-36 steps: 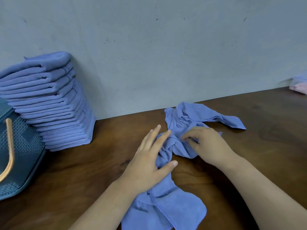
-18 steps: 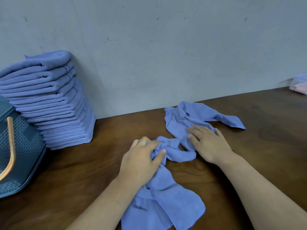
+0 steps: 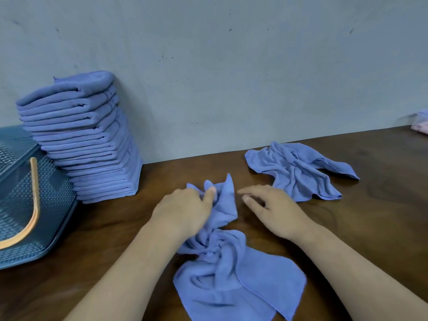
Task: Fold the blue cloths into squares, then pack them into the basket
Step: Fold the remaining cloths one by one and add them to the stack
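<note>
basket: far left of the frame, teal mesh with an orange handle, sitting on the table just beside the stack.
folded stack: left of centre, a tall pile of blue squares leaning against the wall; it stands outside the basket, so packing is judged yet to come.
left hand: centre, fingers and thumb curled round the bunched upper end of the near cloth, clenched on it.
near cloth: centre to bottom of the frame, twisted in the middle, its lower part fanned out toward the bottom edge, one corner sticking up past the thumb.
right hand: just right of that corner, fingers loose and spread, grasping nothing; whether it touches the table i cannot tell.
far cloth: right of centre, crumpled, apart from both hands, not yet folded.
pink item: right edge, blurred, too small to name.
step in hand: opening out the near cloth, by my reading.
doing it well: let the right hand find a free corner, not a fistful; draw the two hands apart to undo the twist; lay the cloth flat and smooth before any fold, else the square comes out lumpy.
risk: tugging at the twisted middle may tighten it.
</note>
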A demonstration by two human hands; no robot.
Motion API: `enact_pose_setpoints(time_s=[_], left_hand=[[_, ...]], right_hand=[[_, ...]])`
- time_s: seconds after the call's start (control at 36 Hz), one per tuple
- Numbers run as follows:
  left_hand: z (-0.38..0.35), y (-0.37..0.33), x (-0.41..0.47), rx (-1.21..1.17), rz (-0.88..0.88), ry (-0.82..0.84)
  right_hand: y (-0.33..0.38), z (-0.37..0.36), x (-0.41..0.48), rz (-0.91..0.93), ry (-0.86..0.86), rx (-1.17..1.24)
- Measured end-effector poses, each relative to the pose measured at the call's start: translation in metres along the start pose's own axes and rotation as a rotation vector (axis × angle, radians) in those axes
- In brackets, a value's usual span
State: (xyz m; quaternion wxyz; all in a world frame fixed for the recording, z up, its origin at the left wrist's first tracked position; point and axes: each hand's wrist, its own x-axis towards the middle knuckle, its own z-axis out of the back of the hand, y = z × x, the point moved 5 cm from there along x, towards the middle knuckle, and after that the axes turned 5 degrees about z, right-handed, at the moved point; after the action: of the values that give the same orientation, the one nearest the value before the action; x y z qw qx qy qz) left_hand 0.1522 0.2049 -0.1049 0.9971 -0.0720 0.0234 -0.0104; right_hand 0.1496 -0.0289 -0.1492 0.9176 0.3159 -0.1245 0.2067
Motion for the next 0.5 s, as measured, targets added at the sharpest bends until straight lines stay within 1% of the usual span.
enact_pose_setpoints(time_s=[0.06, 0.11, 0.14, 0.22, 0.28, 0.33, 0.39, 0.44, 0.5], left_hand=[[0.012, 0.007, 0.007, -0.021, -0.054, -0.084], [0.015, 0.02, 0.014, -0.113, -0.064, -0.097], [0.012, 0.024, 0.017, -0.152, -0.103, -0.054], [-0.011, 0.031, 0.021, -0.227, -0.229, 0.193], [-0.017, 0.036, 0.024, -0.257, -0.247, 0.251], [-0.015, 0.038, 0.024, -0.239, -0.238, 0.268], [-0.017, 0.047, 0.028, -0.148, -0.199, 0.26], [-0.023, 0.061, 0.037, -0.117, -0.109, 0.201], [-0.033, 0.071, 0.044, -0.171, -0.036, 0.092]], right_hand=[[0.006, -0.009, -0.001, -0.014, 0.056, 0.038], [0.007, -0.011, -0.001, -0.024, 0.064, 0.033], [0.007, -0.011, -0.002, -0.032, 0.067, 0.027], [0.008, -0.016, -0.001, 0.012, 0.116, -0.101], [0.008, -0.02, -0.002, 0.03, 0.158, -0.167], [0.006, -0.021, -0.004, 0.042, 0.177, -0.227], [0.003, -0.018, -0.004, 0.043, 0.168, -0.319], [-0.008, -0.012, -0.003, -0.014, 0.122, -0.428], [-0.02, -0.007, -0.004, -0.124, 0.083, -0.466]])
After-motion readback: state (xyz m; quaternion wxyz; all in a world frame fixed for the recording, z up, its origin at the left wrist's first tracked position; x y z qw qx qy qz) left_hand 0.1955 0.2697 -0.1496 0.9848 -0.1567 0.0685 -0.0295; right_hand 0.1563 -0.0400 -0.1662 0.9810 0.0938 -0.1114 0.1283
